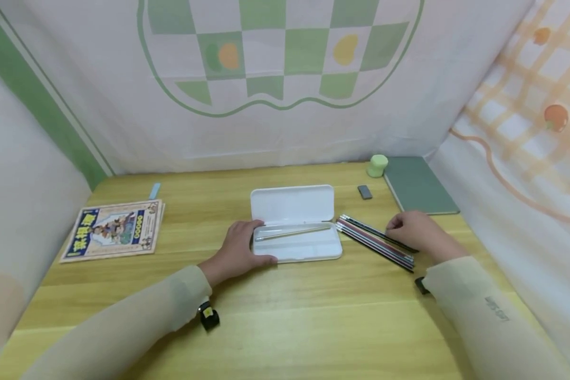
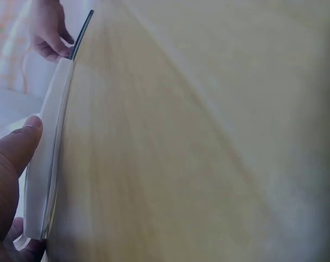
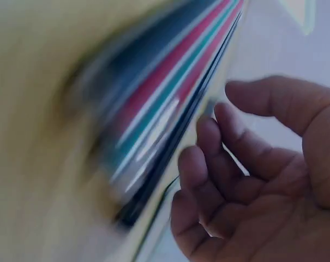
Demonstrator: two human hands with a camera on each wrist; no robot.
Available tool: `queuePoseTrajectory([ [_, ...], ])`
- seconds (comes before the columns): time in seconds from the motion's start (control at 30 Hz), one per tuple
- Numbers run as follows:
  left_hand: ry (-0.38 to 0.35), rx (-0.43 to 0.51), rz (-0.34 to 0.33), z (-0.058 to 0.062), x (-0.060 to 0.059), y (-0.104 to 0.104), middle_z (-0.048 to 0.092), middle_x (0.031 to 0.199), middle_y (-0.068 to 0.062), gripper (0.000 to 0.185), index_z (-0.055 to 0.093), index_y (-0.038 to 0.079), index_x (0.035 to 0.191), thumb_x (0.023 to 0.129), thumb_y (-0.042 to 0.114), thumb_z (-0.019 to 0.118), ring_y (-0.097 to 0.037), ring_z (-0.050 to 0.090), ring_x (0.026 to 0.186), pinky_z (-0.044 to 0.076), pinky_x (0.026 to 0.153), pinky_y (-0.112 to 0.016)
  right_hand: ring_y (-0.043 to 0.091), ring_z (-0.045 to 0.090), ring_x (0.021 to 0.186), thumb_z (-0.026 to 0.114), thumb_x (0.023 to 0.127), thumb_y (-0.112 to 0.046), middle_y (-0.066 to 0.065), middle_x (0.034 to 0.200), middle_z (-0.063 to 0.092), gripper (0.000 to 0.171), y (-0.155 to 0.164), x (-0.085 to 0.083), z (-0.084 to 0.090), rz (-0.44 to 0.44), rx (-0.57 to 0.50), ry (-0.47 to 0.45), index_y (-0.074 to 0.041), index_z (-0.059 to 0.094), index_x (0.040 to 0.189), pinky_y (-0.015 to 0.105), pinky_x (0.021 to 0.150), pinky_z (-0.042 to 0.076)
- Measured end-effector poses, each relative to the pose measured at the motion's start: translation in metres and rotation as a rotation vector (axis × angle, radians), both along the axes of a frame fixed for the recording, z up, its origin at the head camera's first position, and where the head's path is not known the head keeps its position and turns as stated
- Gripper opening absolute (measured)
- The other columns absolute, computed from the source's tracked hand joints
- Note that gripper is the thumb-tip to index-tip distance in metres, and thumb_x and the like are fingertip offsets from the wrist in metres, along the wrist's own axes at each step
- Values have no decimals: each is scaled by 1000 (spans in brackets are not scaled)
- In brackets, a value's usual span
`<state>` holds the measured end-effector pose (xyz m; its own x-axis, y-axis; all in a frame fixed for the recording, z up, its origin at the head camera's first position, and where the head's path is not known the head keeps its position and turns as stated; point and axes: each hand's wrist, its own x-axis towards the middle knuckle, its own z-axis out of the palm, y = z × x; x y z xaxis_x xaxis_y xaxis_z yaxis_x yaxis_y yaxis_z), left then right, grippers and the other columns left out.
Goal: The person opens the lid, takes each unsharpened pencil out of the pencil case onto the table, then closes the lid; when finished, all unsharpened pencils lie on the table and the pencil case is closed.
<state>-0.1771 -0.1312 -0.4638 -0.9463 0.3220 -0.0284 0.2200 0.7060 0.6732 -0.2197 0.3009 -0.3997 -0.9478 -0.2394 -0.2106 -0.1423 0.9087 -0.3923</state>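
Observation:
A white pencil case (image 1: 309,252) lies with its lid raised in the middle of the table, and one gold-coloured pencil (image 1: 292,234) rests inside it. My left hand (image 1: 239,247) grips the case's left end, the thumb along the near side and the fingers at the back. To the right of the case, several striped pencils (image 1: 375,243) lie side by side on a slant. Just beyond their far right side is my right hand (image 1: 418,232), its fingers loosely bent close to the pencils. The right wrist view has a gap between thumb and fingertips, with nothing held.
Comic-style booklets (image 1: 114,229) lie at the left with a light blue strip (image 1: 154,190) behind them. Toward the back right are a grey eraser-like block (image 1: 364,192), a small green cylinder (image 1: 377,165) and a dark green notebook (image 1: 420,184). Fabric walls border the table.

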Motion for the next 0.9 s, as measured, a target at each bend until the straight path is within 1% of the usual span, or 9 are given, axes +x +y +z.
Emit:
queuePoseTrajectory([
  [0.1, 2, 1, -2, -1, 0, 0, 47, 151, -10, 108, 40, 12, 156, 73, 63, 88, -32, 32, 143, 28, 120, -52, 30, 66, 95, 71, 96, -25, 12, 100, 73, 24, -29, 4, 5, 5, -38, 43, -3, 75, 103, 54, 89, 53],
  [0.17, 0, 4, 1, -2, -1, 0, 47, 151, -10, 108, 40, 13, 156, 73, 63, 88, -32, 32, 143, 28, 119, -52, 28, 66, 97, 72, 96, -25, 10, 102, 74, 22, -52, 5, 6, 48, -94, 59, -5, 75, 104, 53, 91, 53],
  [0.23, 1, 9, 4, -2, -1, -1, 47, 151, -10, 108, 41, 13, 156, 73, 63, 88, -31, 33, 142, 29, 119, -52, 24, 66, 97, 73, 96, -25, 6, 102, 74, 20, -75, 5, 6, 109, -148, 50, -8, 76, 105, 49, 91, 54],
  [0.33, 2, 8, 5, -3, -2, -1, 48, 150, -9, 107, 41, 13, 156, 73, 63, 88, -31, 34, 141, 30, 119, -51, 19, 65, 93, 74, 96, -22, 2, 100, 73, 18, -106, 2, 3, 203, -196, 5, -8, 76, 106, 43, 87, 55],
  [0.43, 7, 6, 2, -4, -2, -1, 48, 149, -9, 108, 41, 12, 156, 73, 63, 88, -31, 34, 140, 29, 119, -50, 17, 64, 93, 75, 96, -20, 1, 100, 72, 18, -128, 0, -1, 241, -208, -28, -7, 75, 109, 40, 87, 55],
  [0.5, 7, 2, 0, -5, -3, 0, 49, 150, -10, 108, 41, 12, 156, 73, 63, 88, -31, 34, 140, 29, 119, -50, 18, 65, 95, 76, 95, -19, 2, 102, 72, 19, -136, -2, -4, 254, -203, -21, -6, 75, 110, 41, 89, 55],
  [0.6, 9, 0, -5, -4, -2, 1, 49, 150, -10, 109, 40, 11, 156, 73, 63, 88, -31, 34, 140, 29, 118, -50, 19, 65, 98, 77, 95, -18, 4, 104, 72, 19, -143, -4, -7, 249, -186, -3, -6, 75, 109, 42, 92, 54],
  [0.9, 12, 7, 9, -3, -2, 0, 49, 148, -11, 107, 41, 11, 156, 74, 60, 89, -32, 33, 141, 30, 119, -52, 19, 64, 92, 78, 93, -19, 4, 101, 71, 20, -153, -5, -9, 256, -126, 6, -5, 75, 106, 42, 88, 55],
])
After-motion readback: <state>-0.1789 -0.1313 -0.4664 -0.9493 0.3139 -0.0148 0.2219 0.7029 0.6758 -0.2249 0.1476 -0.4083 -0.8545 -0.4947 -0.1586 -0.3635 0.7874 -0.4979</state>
